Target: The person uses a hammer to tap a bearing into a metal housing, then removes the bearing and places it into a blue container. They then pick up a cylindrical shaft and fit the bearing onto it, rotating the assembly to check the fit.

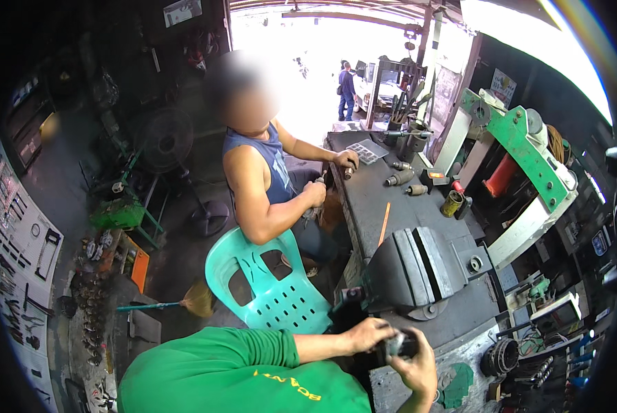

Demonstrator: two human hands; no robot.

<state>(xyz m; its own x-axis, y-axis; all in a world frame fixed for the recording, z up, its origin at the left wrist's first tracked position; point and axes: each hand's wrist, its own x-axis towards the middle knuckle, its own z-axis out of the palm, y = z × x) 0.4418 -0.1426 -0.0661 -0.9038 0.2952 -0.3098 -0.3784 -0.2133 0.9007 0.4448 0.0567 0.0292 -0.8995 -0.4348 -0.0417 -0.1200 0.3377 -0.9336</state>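
Note:
My left hand [370, 335] reaches in from the left with its fingers closed on a small dark round metal part [409, 344]. From the other side my right hand [416, 368] curls its thumb and fingers around the same part. A lighter grey bit shows between the fingertips; I cannot make out its exact kind. Both hands are just in front of a large bench vise [418, 272], apart from its jaws, beside the near end of the dark workbench [370, 186]. Below my right hand a green cloth [458, 385] lies on a grey worn surface.
Across the bench corner sits a co-worker [267, 165], handling metal parts. A turquoise plastic chair [271, 282] stands left of the vise. Metal cylinders [399, 177], a yellow can [451, 204] and an orange strip [385, 224] lie farther along. A green press frame [528, 148] rises right.

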